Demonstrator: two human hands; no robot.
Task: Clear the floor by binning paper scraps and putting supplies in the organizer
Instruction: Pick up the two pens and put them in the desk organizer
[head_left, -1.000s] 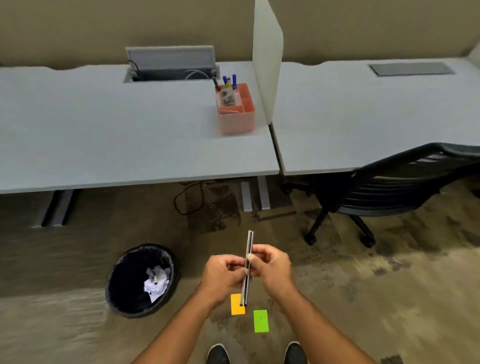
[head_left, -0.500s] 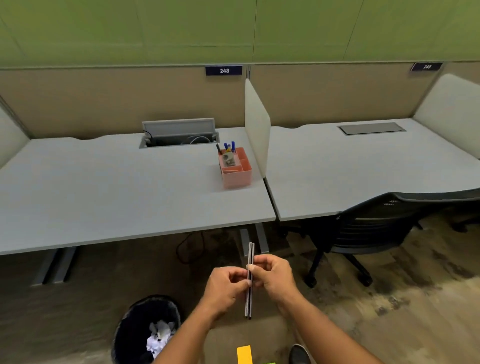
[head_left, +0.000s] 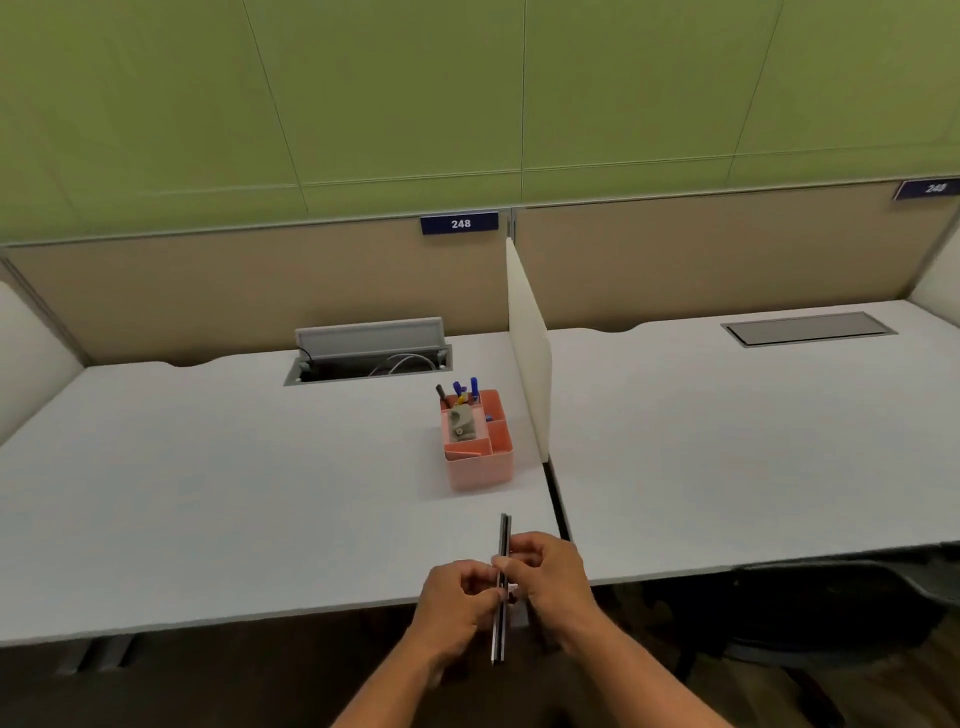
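— Holding a pair of thin dark sticks (head_left: 502, 587), pencils I'd guess, is that right?

— Yes. Both hands are pinched on them at about mid-length: the left hand (head_left: 457, 597) from the left side, the right hand (head_left: 545, 577) from the right, fingers closed around the shafts. The two sticks lie flush side by side.

— Which way do they point?

— Their long axis runs near to far, the far tips over the near edge of the surface (head_left: 208, 519), the near ends hanging off it.

— And the organizer?

— The pink organizer (head_left: 480, 457) stands on the surface straight beyond those far tips, slightly left of them, just beside the white divider panel (head_left: 527, 364). It is apart from the hands, with bare surface between. Pens stand in its far compartments; a small grey object sits in a middle one.

— Which hand is nearer?

— The right, marginally; its fingers sit farther along the shafts. I'd judge the sticks need tipping upright before dropping into a far compartment.
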